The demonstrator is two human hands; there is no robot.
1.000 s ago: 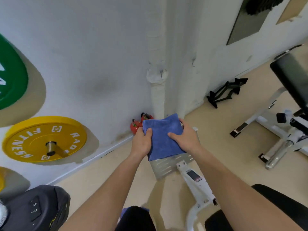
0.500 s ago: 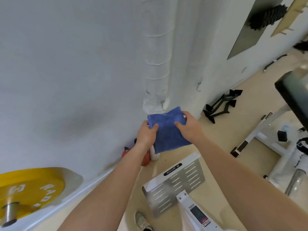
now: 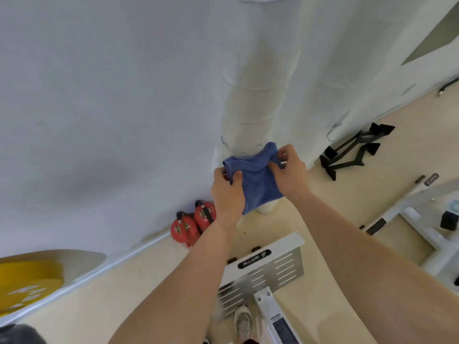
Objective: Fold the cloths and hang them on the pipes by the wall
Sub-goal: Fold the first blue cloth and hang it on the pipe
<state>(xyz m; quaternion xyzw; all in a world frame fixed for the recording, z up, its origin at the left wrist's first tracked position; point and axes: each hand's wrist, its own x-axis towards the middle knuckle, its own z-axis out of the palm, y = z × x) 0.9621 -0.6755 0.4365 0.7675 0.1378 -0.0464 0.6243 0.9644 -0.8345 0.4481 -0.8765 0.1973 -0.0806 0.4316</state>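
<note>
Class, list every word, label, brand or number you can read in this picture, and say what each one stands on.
Black oval badge on the white slotted plate: upside-down brand lettering, too blurred to read.
Yellow weight plate: white lettering, cut off, unreadable.
Sticker on the white machine beam: too small.
Small label on the floor: blurred.

The blue cloth (image 3: 258, 180) looks soft and fuzzy, the white pipe (image 3: 258, 95) matt and wrapped, the slotted plate (image 3: 280, 269) smooth, dull metal.
</note>
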